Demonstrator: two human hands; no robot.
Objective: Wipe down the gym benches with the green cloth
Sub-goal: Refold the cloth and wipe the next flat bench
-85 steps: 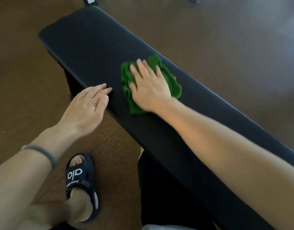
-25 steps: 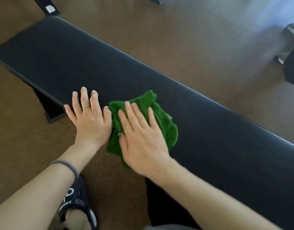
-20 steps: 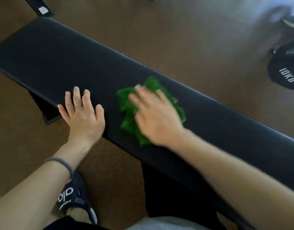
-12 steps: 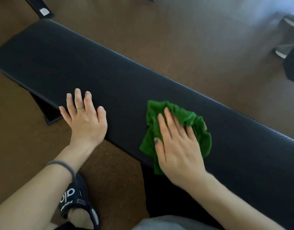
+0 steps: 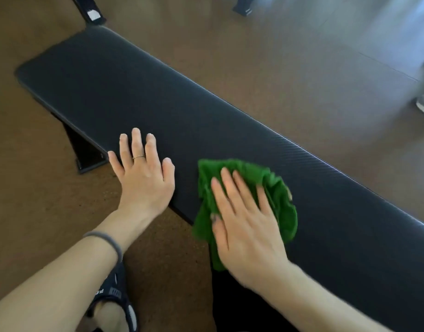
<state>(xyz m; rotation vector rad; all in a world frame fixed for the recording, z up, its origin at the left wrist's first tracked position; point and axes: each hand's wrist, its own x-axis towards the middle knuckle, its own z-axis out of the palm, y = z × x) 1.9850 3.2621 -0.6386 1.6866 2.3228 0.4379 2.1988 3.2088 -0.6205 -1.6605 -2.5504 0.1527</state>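
On bench point(image 5: 158, 99) | green cloth point(image 5: 275, 188) slid nearer | right hand point(image 5: 244, 221) flat

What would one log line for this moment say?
step: wiping | right hand: flat on cloth | left hand: flat on bench | cloth: overhangs near edge

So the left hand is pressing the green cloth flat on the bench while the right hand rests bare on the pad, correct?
Not quite: the hands are swapped. In the head view the right hand presses the green cloth on the bench, and the left hand rests bare on the pad.
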